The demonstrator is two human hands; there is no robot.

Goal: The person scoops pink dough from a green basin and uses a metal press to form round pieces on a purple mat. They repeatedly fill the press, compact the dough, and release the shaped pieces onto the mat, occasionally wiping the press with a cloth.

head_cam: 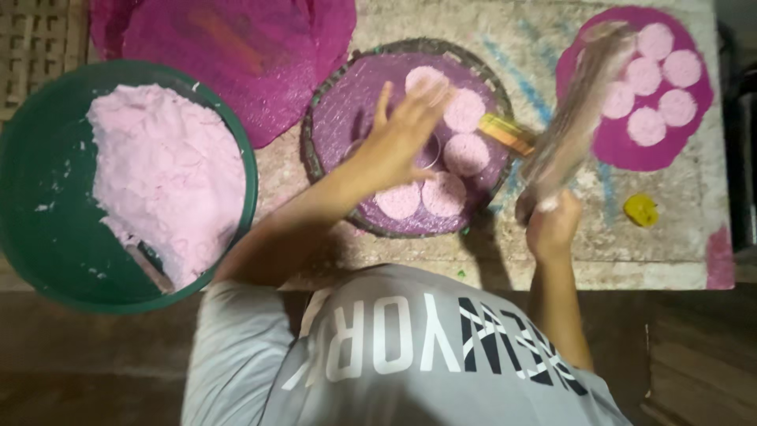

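Note:
My left hand (pixel 400 130) reaches over a round woven tray (pixel 331 87) lined with purple cloth, fingers spread above several flat pink discs (pixel 465 154). A small metal ring mould (pixel 430 150) shows partly under the palm. My right hand (pixel 552 225) grips the lower end of a long, blurred stick-like tool (pixel 576 118) that slants up toward the right. A second purple mat (pixel 607 142) at the right carries several more pink discs (pixel 646 125).
A large green basin (pixel 47 213) at the left holds a mound of pale pink dough (pixel 165 173) with a scraper stuck in it. Magenta cloth (pixel 236 47) lies at the top. A yellow lump (pixel 641 210) and a small wooden piece (pixel 509 132) rest on the stained table.

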